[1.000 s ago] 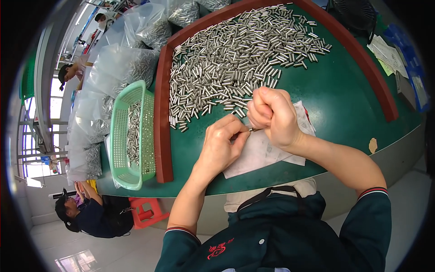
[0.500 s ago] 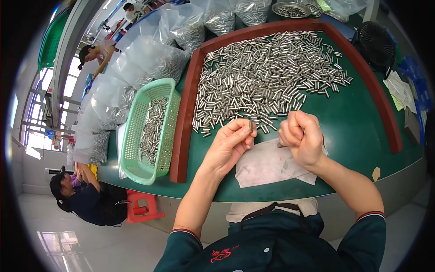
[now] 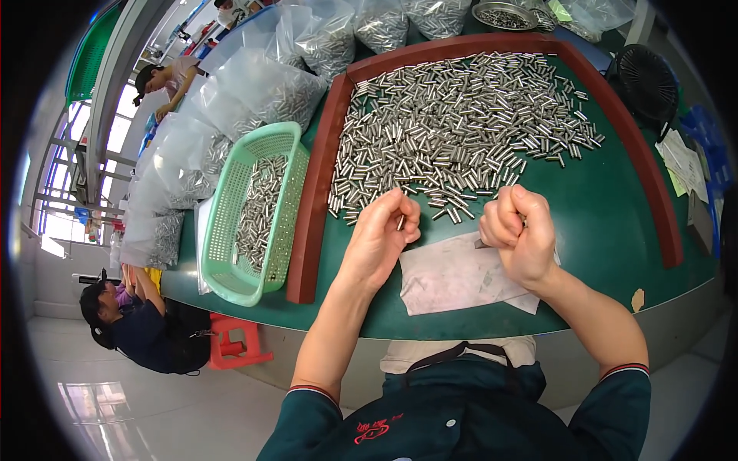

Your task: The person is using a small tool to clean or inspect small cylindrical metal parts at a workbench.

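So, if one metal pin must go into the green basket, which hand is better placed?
Probably the left hand: it holds a metal pin and is nearer to the green basket. The right hand is closed and farther from it.

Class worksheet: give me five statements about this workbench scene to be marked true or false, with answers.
1. The green basket contains metal pins. True.
2. The basket stands to the right of the loose pile. False: it stands to the left of it.
3. The right hand is closed in a fist. True.
4. The left hand lies flat with fingers spread. False: its fingers are curled, with a pin showing at them.
5. The red-brown border closes off all four sides of the pile. False: the side nearest the person is open.
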Demonstrator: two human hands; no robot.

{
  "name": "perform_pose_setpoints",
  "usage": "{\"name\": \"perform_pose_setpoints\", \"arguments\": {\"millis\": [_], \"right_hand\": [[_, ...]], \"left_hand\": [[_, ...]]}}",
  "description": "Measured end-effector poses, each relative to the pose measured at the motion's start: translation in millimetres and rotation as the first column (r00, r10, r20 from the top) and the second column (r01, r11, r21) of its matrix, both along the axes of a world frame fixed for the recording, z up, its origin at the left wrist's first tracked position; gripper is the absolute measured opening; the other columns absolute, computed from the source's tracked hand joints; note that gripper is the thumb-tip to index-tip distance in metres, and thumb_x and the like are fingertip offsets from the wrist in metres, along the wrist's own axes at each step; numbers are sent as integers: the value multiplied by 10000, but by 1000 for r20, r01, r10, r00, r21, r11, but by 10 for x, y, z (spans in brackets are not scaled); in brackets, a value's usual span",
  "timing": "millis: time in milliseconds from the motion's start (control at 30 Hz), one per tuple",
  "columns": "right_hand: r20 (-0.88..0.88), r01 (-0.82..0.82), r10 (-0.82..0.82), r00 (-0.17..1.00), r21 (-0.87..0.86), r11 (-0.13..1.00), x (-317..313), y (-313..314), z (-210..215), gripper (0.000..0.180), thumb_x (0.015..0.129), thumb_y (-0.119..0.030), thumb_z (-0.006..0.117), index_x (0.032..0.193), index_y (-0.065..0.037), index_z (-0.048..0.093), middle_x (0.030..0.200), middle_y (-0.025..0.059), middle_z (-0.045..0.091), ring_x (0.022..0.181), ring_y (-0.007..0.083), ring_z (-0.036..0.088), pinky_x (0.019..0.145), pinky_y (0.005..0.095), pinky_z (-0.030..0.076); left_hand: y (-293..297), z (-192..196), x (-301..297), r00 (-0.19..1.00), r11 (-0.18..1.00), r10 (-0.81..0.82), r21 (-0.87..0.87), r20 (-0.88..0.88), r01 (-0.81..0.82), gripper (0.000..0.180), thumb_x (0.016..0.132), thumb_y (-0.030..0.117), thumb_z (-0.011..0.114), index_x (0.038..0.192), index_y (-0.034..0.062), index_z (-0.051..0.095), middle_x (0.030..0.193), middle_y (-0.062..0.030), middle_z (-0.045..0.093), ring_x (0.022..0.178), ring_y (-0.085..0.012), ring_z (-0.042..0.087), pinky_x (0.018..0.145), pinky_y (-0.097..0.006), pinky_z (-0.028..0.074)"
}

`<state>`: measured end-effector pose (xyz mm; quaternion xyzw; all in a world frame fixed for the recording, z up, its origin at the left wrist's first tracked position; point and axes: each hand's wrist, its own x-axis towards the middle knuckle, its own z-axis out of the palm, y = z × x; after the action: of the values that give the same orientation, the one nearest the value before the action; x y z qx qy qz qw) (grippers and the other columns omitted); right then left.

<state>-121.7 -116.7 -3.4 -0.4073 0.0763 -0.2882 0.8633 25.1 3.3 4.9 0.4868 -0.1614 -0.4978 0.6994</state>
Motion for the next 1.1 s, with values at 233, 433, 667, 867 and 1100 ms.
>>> {"name": "perform_pose_setpoints", "arguments": {"millis": [233, 433, 667, 867, 1100], "right_hand": [[-15, 3, -3, 1000, 2, 1000, 4, 6, 21, 382, 867, -229, 317, 511, -100, 266, 417, -17, 260, 403, 79, 187, 405, 240, 178], [-15, 6, -6, 1000, -9, 1000, -2, 10, 38, 381, 866, -226, 317, 510, -99, 267, 416, -17, 264, 398, 80, 201, 399, 238, 186], [-22, 27, -27, 999, -8, 1000, -13, -1, 24, 379, 864, -221, 317, 507, -101, 267, 417, -18, 266, 394, 79, 210, 391, 236, 187], [-25, 26, -27, 999, -12, 1000, 13, 21, 20, 400, 875, -270, 320, 511, -114, 264, 408, -20, 248, 385, 79, 165, 390, 246, 158], [-5, 6, -6, 1000, 10, 1000, 4, -6, 17, 371, 861, -212, 333, 515, -90, 275, 434, -19, 264, 399, 69, 216, 392, 236, 187]], "left_hand": [[-94, -86, -134, 168, 981, -50, 80, 984, -174, 113, 671, 30, 668, 758, 8, 599, 571, 7, 434, 485, -86, 357, 438, -223, 299], [-139, -174, -163, 69, 967, -153, 164, 986, -197, 126, 649, 22, 674, 736, -2, 586, 575, -64, 483, 496, -147, 458, 477, -269, 385], [-120, -54, -182, 147, 961, -187, 211, 971, -176, 87, 676, 34, 639, 705, 6, 562, 580, -89, 496, 465, -214, 466, 460, -310, 377], [-80, -104, -221, -85, 931, -130, 151, 988, 331, 171, 646, 129, 692, 711, 26, 571, 571, -55, 453, 504, -195, 446, 456, -314, 363], [-103, -1, -352, -101, 946, -269, 282, 958, 158, 266, 641, 212, 691, 666, 39, 490, 615, -71, 507, 571, -265, 516, 521, -347, 414]]}}
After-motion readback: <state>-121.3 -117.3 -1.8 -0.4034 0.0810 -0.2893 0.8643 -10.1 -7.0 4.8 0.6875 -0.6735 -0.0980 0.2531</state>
